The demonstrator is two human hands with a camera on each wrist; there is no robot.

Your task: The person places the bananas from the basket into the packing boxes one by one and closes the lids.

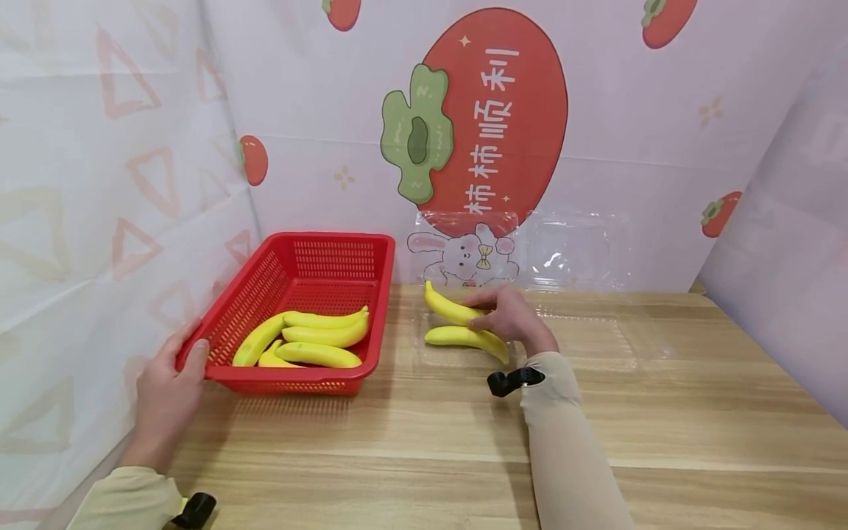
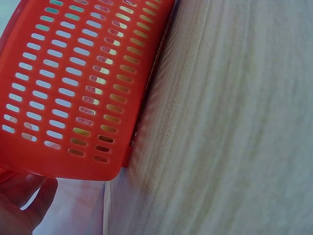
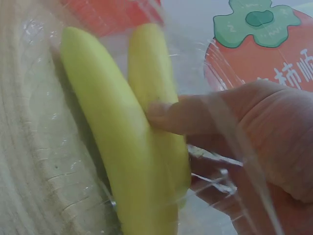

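Note:
My left hand grips the near left corner of a red plastic basket, thumb over the rim. Several yellow bananas lie in the basket's near part. To the right, my right hand pinches a banana between thumb and fingers, over an opened clear plastic box. Another banana lies in that box, just nearer than the held one. In the right wrist view the held banana and the lying banana are side by side, and clear plastic crosses in front of the hand.
A second clear box stands open to the right, its lid raised against the back. The wood-grain table reaches a printed cloth wall behind. Another cloth wall rises close to the basket's left side.

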